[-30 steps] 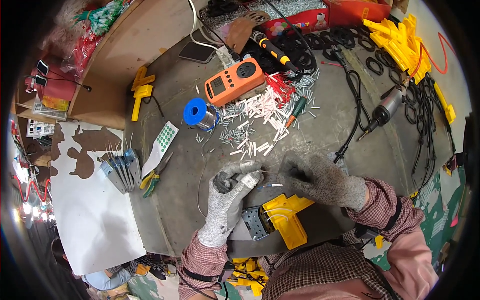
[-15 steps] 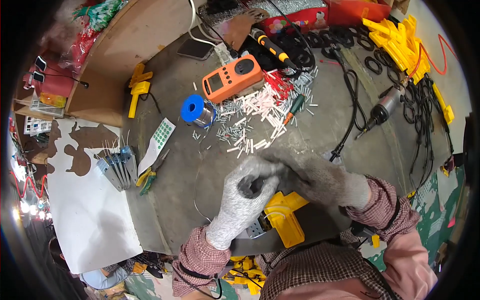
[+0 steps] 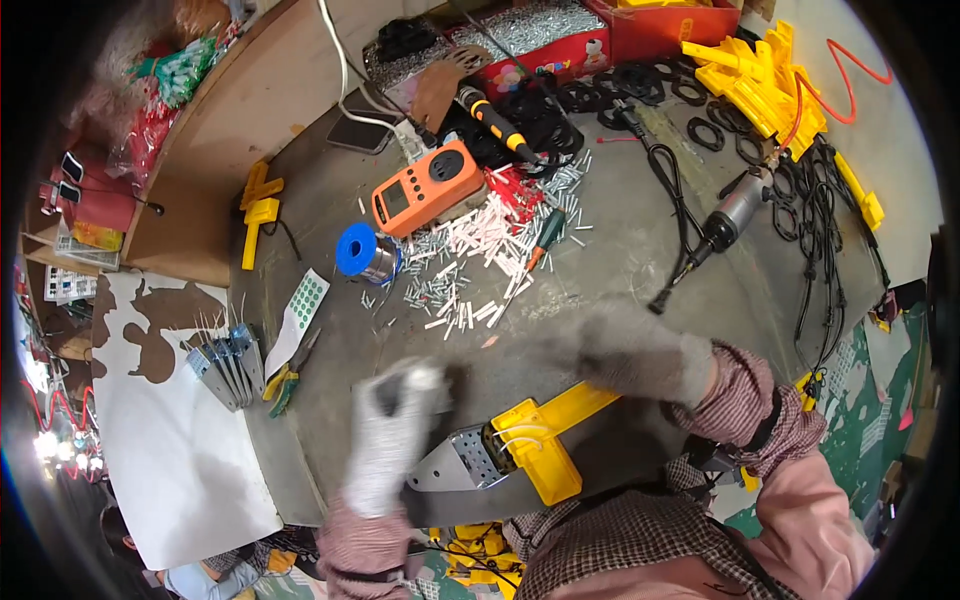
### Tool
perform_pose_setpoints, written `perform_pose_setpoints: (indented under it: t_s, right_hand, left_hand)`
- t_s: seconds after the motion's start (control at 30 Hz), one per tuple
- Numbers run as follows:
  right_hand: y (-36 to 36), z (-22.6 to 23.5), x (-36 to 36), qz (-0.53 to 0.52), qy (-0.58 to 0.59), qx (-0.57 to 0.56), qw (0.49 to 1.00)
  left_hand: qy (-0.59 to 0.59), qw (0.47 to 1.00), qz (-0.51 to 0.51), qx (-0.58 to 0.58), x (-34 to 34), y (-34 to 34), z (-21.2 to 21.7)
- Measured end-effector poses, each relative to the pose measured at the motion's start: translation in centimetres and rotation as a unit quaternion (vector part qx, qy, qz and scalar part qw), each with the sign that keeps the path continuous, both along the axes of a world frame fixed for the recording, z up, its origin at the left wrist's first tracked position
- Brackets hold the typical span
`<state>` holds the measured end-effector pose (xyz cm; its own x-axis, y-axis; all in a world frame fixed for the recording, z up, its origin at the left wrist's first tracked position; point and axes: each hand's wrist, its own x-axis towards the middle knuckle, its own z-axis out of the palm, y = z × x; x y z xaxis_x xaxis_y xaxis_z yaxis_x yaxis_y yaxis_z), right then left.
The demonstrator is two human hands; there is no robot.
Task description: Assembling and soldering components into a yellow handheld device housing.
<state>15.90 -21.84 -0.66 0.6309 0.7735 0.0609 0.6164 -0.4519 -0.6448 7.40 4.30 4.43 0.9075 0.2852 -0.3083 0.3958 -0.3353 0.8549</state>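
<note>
Head view, lower centre: the yellow piece [image 3: 545, 460] points its arm up-right toward our nearer right hand [image 3: 630, 355]; fingers blurred, we can't tell.

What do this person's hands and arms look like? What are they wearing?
The left hand wears a pale grey glove; the right hand a darker grey glove. Both look blurred. The left sleeve and right sleeve have a small reddish check, with a black band around the right one; plain pink fabric shows above it.

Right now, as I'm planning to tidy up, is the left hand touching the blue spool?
Apart: the head view shows tabletop between the left hand and blue spool.
</note>
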Motion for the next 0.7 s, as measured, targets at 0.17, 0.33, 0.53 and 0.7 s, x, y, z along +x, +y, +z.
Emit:
perform_pose_setpoints:
  t_s: [0.17,0.33,0.53,0.7]
  right_hand:
    - [-0.4,-0.3,-0.8,0.014,-0.128,0.152,0.980]
    - [-0.3,-1.3,-1.0,0.022,-0.005,0.251,0.968]
    - [1.0,0.4,-2.0,0.112,0.041,0.388,0.914]
    - [-0.5,-0.1,-1.9,0.107,0.190,0.347,0.912]
  left_hand:
    - [0.144,0.841,-0.426,0.302,0.4,6.5,5.0]
    - [-0.399,0.752,-0.408,0.331,16.5,-13.3,-2.2]
    - [-0.283,0.711,-0.362,0.532,24.6,-20.2,-6.2]
    - [-0.355,0.823,-0.338,0.288,20.5,-16.4,-4.0]
